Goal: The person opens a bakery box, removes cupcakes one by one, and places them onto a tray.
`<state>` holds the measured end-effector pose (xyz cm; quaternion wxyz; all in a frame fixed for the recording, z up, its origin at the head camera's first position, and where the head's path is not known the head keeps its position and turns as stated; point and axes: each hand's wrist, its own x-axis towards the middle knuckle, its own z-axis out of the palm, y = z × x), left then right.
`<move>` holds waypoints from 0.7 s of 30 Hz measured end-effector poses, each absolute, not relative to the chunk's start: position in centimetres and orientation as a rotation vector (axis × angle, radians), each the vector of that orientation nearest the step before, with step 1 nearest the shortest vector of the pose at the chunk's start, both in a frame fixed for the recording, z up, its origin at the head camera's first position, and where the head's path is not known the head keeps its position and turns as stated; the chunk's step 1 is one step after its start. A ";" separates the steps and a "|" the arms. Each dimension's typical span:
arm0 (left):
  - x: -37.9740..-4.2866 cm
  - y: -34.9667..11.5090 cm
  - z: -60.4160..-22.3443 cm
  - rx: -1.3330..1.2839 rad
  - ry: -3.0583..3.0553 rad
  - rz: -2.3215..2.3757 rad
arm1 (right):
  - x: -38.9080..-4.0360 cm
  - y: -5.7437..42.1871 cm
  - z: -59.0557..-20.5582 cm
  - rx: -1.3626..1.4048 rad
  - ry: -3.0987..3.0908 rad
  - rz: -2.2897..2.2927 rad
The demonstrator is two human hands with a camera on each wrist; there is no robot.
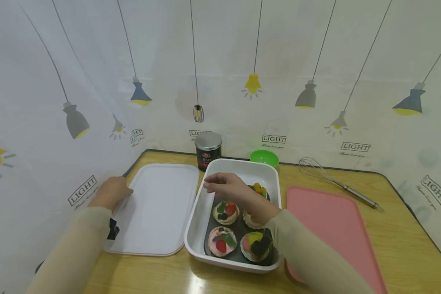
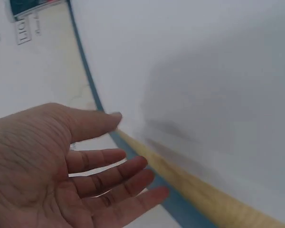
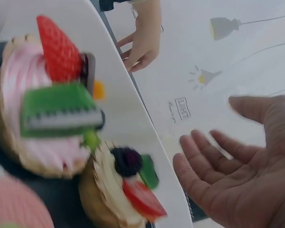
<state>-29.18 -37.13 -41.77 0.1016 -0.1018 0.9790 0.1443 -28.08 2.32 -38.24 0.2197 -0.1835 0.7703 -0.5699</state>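
Observation:
My left hand [image 1: 112, 192] is at the left edge of a white tray [image 1: 158, 212], its fingers relaxed and holding nothing. In the left wrist view the palm and loosely bent fingers [image 2: 118, 173] show beside the tray's edge. Over a deep white rectangular pan [image 1: 192, 234] hangs my right hand [image 1: 237, 192], fingers loosely extended, nothing in its grasp. Inside the pan lies a dark muffin tin [image 1: 239, 233] with several fruit-topped tarts, including a pink-creamed tart [image 1: 220, 241] at the front left. My right hand and forearm hide part of the tarts. Close in the right wrist view is a cream tart [image 3: 118, 185] with berries.
A pink tray [image 1: 323, 216] lies right of the pan, partly under my right sleeve. Behind it rests a metal whisk [image 1: 327, 177]. At the back stand a black tin with a silver lid [image 1: 208, 151] and a green bowl [image 1: 264, 157]. Lamp-printed sheeting [image 1: 228, 49] surrounds the wooden table.

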 end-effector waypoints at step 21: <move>-32.2 -25.6 -37.4 0.146 3.130 0.359 | -27.0 11.8 -38.1 -0.673 2.272 -1.609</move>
